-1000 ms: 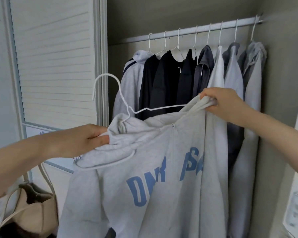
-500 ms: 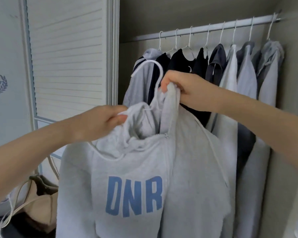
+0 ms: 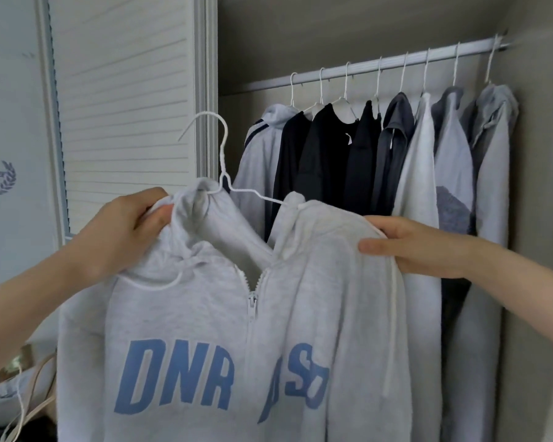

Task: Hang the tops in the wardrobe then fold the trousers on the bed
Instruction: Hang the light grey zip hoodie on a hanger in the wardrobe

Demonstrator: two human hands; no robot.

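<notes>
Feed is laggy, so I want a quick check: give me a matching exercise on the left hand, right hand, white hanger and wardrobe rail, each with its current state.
Things:
1. left hand
2. right hand
3. white hanger
4. wardrobe rail

States:
A. carries eight hung tops
B. hook free, not on anything
C. grips the hoodie's hood edge
D. holds the hoodie's shoulder

Pairs: 1-C, 2-D, 3-B, 4-A

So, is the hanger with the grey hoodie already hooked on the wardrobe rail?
No, the white hanger in the grey hoodie is in free air, left of and below the rail.
</notes>
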